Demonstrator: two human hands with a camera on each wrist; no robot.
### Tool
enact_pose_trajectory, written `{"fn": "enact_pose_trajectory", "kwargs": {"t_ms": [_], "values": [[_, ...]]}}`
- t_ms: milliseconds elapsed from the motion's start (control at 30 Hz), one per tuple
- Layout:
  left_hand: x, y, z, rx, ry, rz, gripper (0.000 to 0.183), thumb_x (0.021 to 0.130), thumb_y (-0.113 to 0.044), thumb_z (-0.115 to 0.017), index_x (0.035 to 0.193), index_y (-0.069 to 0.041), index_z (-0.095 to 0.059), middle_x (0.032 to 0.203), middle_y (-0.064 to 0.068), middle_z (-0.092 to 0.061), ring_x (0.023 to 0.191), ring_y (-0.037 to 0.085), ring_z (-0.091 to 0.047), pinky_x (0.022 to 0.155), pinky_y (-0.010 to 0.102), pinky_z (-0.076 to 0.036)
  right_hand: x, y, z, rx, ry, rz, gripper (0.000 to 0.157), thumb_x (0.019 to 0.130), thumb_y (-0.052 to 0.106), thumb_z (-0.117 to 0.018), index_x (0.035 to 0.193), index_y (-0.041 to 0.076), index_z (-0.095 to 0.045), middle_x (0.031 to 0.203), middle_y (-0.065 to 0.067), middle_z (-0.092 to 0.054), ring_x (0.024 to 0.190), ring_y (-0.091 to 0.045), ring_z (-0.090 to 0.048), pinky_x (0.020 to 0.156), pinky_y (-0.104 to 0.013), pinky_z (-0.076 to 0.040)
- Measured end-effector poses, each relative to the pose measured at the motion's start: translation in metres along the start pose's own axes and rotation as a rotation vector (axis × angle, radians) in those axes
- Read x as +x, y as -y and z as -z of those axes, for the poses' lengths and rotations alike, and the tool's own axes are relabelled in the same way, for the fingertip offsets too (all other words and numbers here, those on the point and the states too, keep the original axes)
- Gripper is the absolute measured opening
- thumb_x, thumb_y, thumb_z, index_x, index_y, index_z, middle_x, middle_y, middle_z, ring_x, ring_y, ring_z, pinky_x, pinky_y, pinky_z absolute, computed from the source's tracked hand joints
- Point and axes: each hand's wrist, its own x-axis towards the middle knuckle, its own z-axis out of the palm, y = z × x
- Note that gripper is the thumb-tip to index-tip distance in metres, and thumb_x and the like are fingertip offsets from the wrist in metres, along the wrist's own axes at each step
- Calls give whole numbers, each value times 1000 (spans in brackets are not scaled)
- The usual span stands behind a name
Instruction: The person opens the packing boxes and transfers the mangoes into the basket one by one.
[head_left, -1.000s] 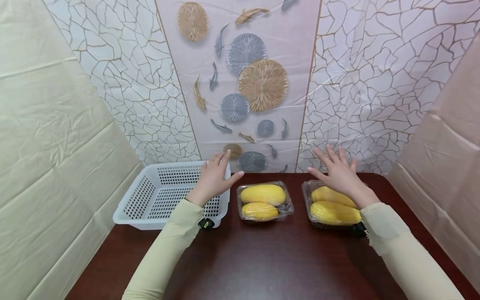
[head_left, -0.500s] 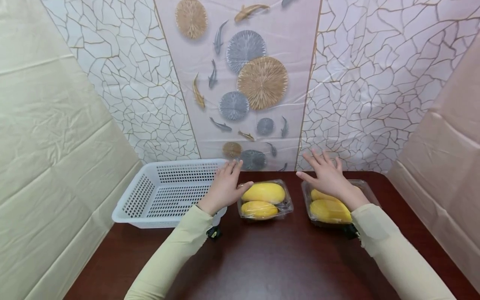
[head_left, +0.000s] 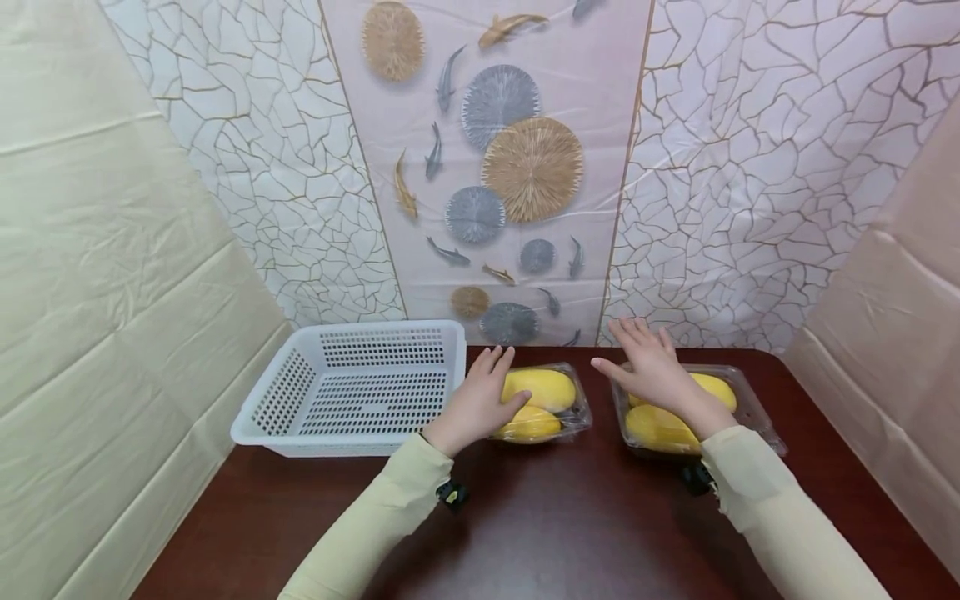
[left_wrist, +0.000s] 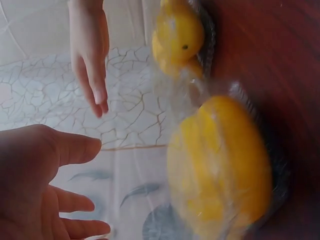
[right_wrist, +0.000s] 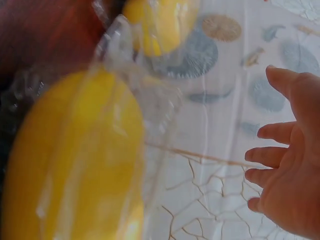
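Observation:
My left hand (head_left: 476, 406), fingers spread, hovers over the left side of a clear plastic tray of yellow melons (head_left: 551, 388) in the middle. In the left wrist view those wrapped melons (left_wrist: 220, 165) stand apart from my fingers. Over the right-hand tray of yellow melons (head_left: 663, 429), my right hand (head_left: 652, 371) is held up with its fingers extended and holds nothing. The right wrist view shows its wrapped yellow melon (right_wrist: 80, 155) close to the camera, clear of the fingers. Each tray carries two oblong yellow fruits under film; the hands partly hide them.
A white perforated plastic basket (head_left: 360, 392) stands left of the middle tray, with nothing in it. The dark red-brown table (head_left: 570, 517) ends at a patterned cloth backdrop (head_left: 525, 167). Beige cloth walls (head_left: 112, 333) rise on both sides.
My left hand has moved right and lower, from over the basket to over the middle tray. My right hand has shifted slightly left and down. Basket and trays stay put.

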Motion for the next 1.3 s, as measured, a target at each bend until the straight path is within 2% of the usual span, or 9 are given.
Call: {"fn": "enact_pose_trajectory", "kwargs": {"t_ms": [200, 367, 567, 700, 800, 1000, 1300], "values": [[-5, -2, -17, -54, -18, 44, 71, 101, -37, -60, 155, 0, -33, 159, 25, -30, 150, 40, -21, 117, 51, -28, -1, 8, -20, 46, 52, 65, 79, 102, 44, -57, 155, -6, -27, 159, -32, -22, 145, -51, -23, 115, -63, -23], [-9, -1, -30, -57, -29, 55, 68, 100, -35, -61, 153, 2, -37, 157, 27, -32, 148, 43, -24, 116, 52, -30, 0, 13, -33, 53, 116, 79, 77, 101, 41, -59, 155, -4, -29, 159, -29, -24, 140, -49, -35, 109, -63, -33], [-13, 3, -42, -59, -28, 77, 69, 100, -35, -61, 153, 3, -36, 158, 28, -29, 149, 43, -20, 117, 51, -29, 0, 16, -43, 28, 160, 127, 73, 101, 40, -61, 154, -3, -34, 160, -27, -26, 134, -47, -45, 107, -66, -33], [-15, 6, -50, -62, -47, 71, 73, 99, -35, -62, 153, 6, -33, 158, 30, -26, 148, 46, -19, 117, 53, -27, -1, 19, -50, 35, 167, 161, 72, 101, 41, -61, 153, -3, -37, 160, -26, -26, 128, -43, -53, 103, -60, -42], [-17, 9, -56, -53, -63, 60, 74, 98, -35, -63, 152, 8, -34, 157, 32, -28, 147, 48, -21, 116, 53, -29, -2, 21, -57, 53, 178, 159, 72, 101, 43, -60, 154, 0, -38, 162, -23, -24, 129, -42, -52, 100, -56, -47], [-19, 12, -64, -58, -93, 29, 72, 96, -32, -66, 147, 12, -39, 153, 35, -31, 144, 51, -26, 113, 56, -33, -4, 21, -66, 76, 192, 153, 70, 102, 43, -58, 154, 0, -38, 164, -19, -22, 138, -41, -42, 106, -57, -40], [-18, 17, -67, -48, -55, 24, 75, 97, -35, -66, 152, 7, -36, 158, 30, -27, 147, 48, -20, 116, 53, -30, -9, 16, -68, 70, 192, 152, 74, 101, 50, -55, 154, 1, -38, 163, -20, -23, 140, -39, -41, 107, -57, -41]]}}
